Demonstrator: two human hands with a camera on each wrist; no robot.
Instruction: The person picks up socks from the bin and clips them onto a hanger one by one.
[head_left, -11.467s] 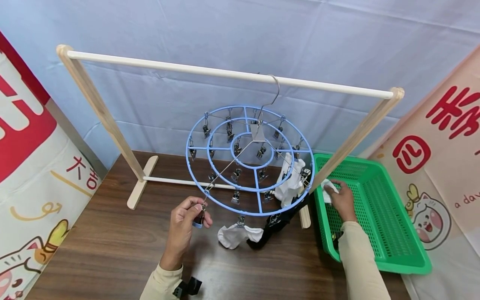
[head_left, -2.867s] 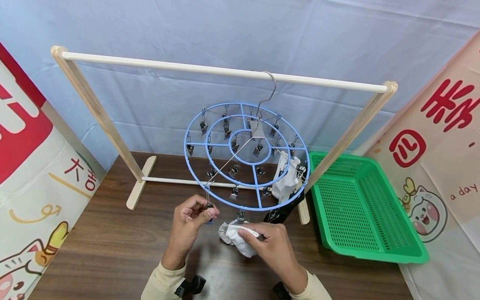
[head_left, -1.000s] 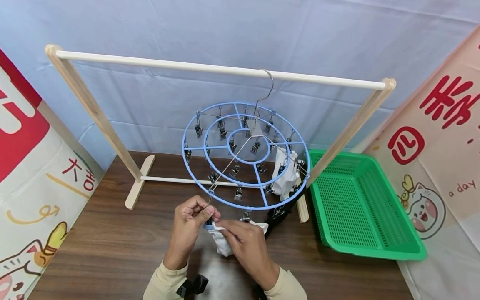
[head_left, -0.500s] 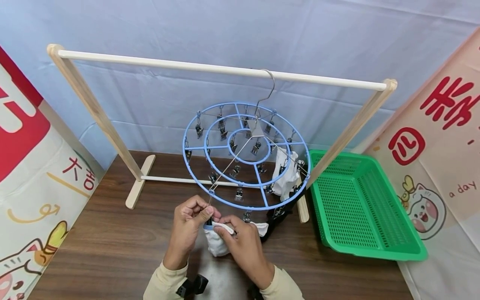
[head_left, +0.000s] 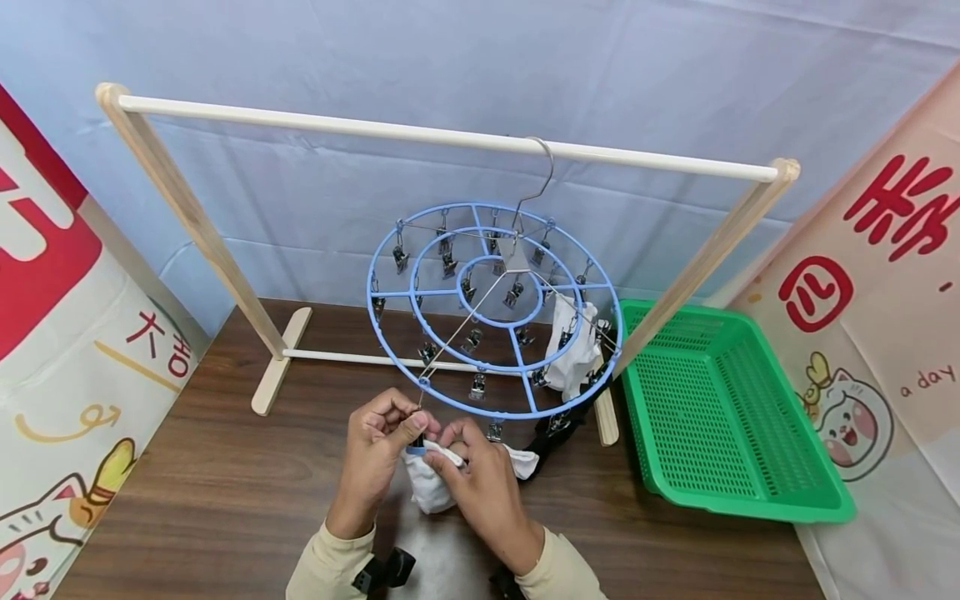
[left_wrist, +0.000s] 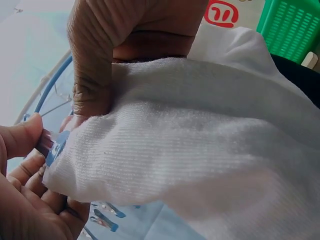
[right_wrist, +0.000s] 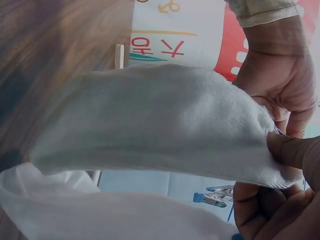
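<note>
My left hand pinches a metal clip with blue tips, which hangs from the near-left rim of a round blue drying hanger. Between thumb and fingers, my right hand holds the cuff of a white sock. The sock's edge lies at the clip's blue tips in the left wrist view; whether the clip grips it is hard to see. A second white sock, partly behind my right hand, hangs from a neighbouring clip. Farther right hang another white sock and black fabric.
The hanger hooks over the white bar of a wooden stand. A green basket stands on the right of the brown table. Several metal clips dangle from the hanger's rings.
My right hand has taken the white sock from the basket and brought it left to the clip in my left hand. Over the last half second, its fingers shift slightly at the cuff.
</note>
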